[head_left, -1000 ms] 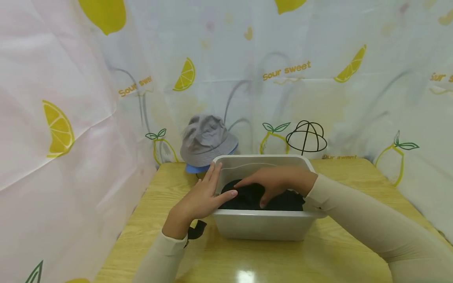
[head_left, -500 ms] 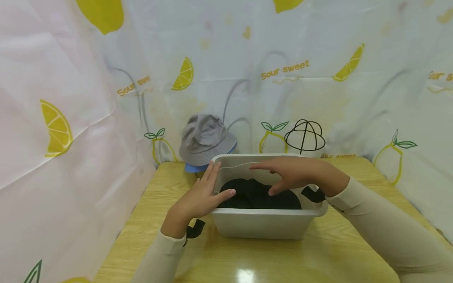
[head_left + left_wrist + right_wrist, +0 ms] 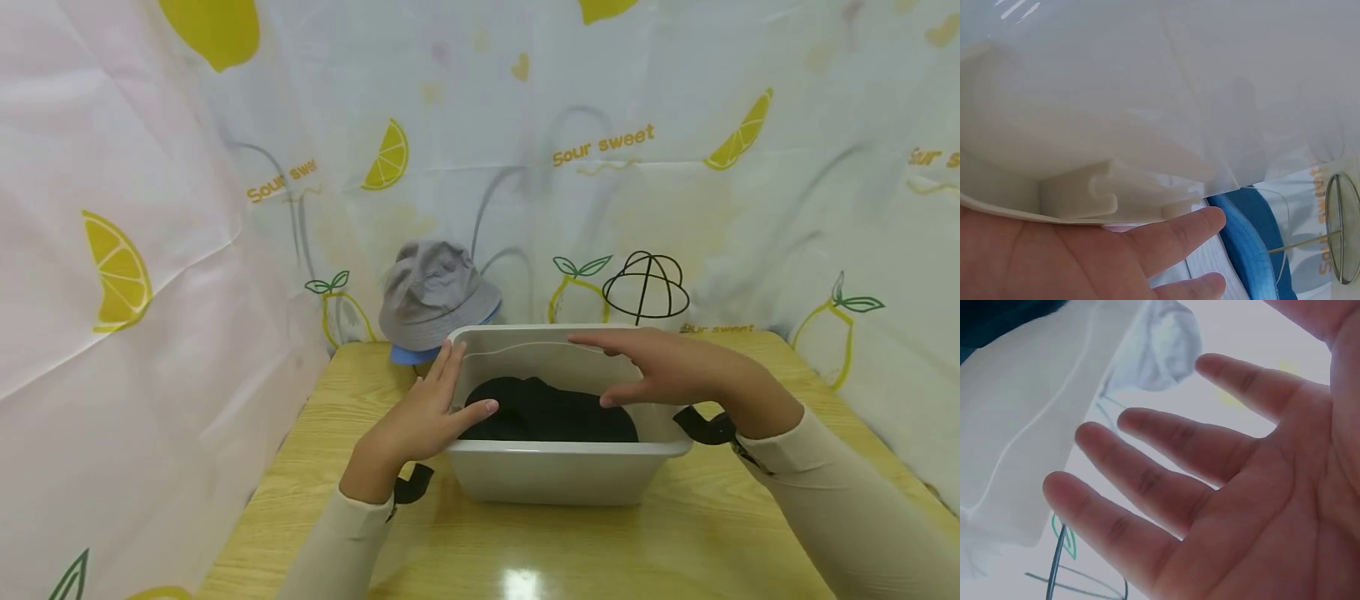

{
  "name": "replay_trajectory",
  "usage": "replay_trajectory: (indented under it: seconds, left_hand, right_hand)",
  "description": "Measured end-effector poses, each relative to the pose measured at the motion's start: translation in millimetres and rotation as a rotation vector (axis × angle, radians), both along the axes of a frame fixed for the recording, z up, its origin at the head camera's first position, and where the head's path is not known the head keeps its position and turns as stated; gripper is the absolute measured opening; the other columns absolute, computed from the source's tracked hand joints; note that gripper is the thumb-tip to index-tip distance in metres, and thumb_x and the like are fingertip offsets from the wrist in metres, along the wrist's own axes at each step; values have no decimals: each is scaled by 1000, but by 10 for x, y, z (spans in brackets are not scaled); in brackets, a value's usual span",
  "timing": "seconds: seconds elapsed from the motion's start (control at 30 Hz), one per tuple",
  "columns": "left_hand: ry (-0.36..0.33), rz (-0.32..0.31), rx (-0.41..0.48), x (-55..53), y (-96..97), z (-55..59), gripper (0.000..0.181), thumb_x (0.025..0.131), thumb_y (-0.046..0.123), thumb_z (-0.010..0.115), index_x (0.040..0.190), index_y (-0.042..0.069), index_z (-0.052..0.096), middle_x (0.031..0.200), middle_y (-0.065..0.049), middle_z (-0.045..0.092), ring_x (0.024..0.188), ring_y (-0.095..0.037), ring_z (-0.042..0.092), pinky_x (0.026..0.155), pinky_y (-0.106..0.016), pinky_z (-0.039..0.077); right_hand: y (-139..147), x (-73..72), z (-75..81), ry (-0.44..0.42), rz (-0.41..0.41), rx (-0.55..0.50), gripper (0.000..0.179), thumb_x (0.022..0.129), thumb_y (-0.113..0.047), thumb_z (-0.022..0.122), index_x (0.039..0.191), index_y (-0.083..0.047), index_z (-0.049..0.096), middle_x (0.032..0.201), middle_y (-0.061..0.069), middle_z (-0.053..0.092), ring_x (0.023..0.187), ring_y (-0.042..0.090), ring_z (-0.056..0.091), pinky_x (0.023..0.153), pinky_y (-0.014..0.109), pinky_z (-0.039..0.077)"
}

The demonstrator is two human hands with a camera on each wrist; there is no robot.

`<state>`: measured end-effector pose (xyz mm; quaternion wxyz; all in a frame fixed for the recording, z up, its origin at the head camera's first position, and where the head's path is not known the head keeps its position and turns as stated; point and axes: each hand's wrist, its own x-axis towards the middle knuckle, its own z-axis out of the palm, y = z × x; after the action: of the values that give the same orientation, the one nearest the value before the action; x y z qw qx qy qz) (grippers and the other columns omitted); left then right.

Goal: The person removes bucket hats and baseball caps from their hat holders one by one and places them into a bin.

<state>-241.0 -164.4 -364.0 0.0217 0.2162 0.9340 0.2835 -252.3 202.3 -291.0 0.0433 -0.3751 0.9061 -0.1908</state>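
The left hand (image 3: 420, 423), fingers straight, rests along the left rim of the bin (image 3: 551, 477), while the right hand (image 3: 675, 362), spread and empty, hovers apart over its right side; light, even bracing should keep the bin steady around the black cloth (image 3: 551, 414) lying inside.

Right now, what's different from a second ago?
Right hand moved up and rightward, from over the black item to above the bin's right end, holding nothing. Unchanged: left hand at the bin's left rim, black item in the bin, gray hat behind.
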Motion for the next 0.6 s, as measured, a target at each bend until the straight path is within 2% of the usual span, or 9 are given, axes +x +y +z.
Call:
replay_trajectory:
  seconds: [0.2,0.33,0.37,0.43,0.6]
  left_hand:
    - [-10,-3,13,10,14,9,104,95,79,46,167,26,-6,175,-4,-14,162,-26,3,125,-68,4]
    - [2,-2,13,-2,11,1,104,95,79,46,167,25,-5,175,-4,-12,162,-23,3,124,-69,1]
    - [5,1,10,-7,10,-3,104,94,80,46,167,25,-5,175,-4,-12,161,-23,3,124,-69,0]
    - [11,6,6,-13,8,-11,105,94,80,46,168,25,-4,175,-4,-11,161,-22,3,124,-69,1]
    - [8,6,15,-5,21,-12,106,93,82,45,168,24,-4,175,-4,-11,161,-21,2,125,-68,0]
  right_hand:
    - [259,158,-104,15,-103,-119,80,91,-55,74,160,-39,36,155,-6,51,140,29,54,101,51,52]
    - [404,242,-195,103,-145,-161,78,93,-49,75,160,-36,37,156,-4,51,136,23,54,96,40,52]
    - [430,258,-219,116,-148,-172,78,94,-47,75,161,-36,36,157,-3,49,137,22,53,98,40,52]
    - [471,289,-279,109,-163,-212,77,95,-42,75,161,-36,35,161,-1,45,139,26,51,100,45,52]
    - [497,331,-445,21,-221,-338,74,99,-33,73,162,-29,35,166,8,37,146,47,40,100,66,49]
